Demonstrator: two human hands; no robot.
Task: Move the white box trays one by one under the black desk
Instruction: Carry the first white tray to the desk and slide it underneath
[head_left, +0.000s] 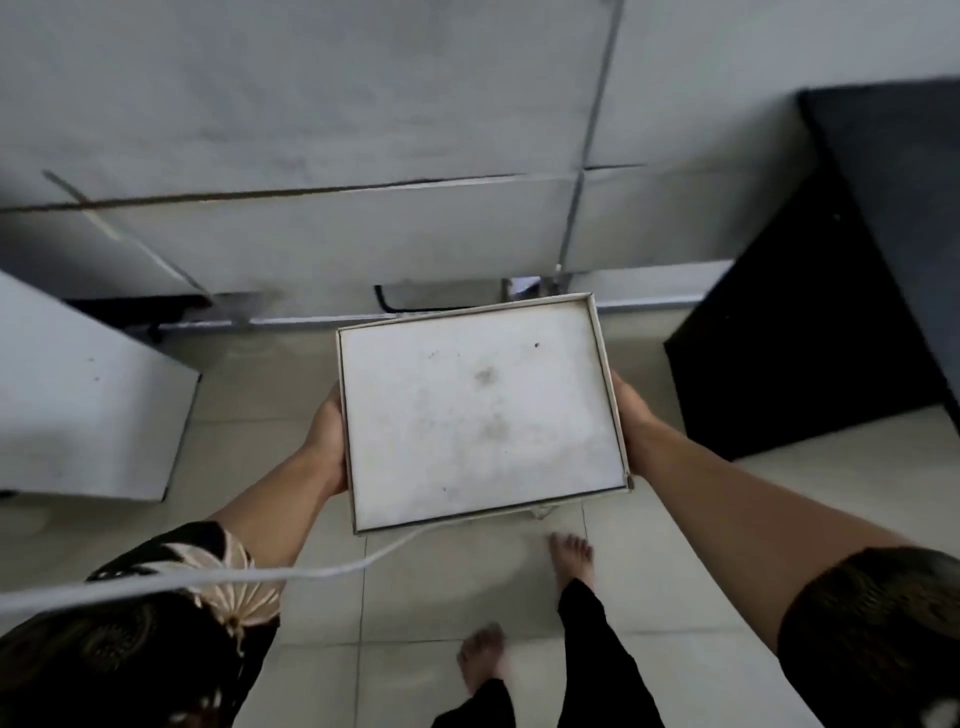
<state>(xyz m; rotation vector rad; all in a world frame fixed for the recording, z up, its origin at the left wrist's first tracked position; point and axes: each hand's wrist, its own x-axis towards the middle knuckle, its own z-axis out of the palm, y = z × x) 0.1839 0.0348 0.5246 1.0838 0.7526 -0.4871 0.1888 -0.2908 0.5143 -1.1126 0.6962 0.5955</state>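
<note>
Above floor tiles | one white box tray (483, 410) | left hand (324, 441), right hand (631, 410) gripping

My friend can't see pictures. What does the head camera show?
Two hands, left and right, hold an empty white tray level above a tiled floor. A black desk stands to the right, and bare feet show below.

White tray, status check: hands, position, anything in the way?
Left hand and right hand grip white tray by its sides. Tray airborne, empty. Black desk to the right. White cable crosses below.
</note>
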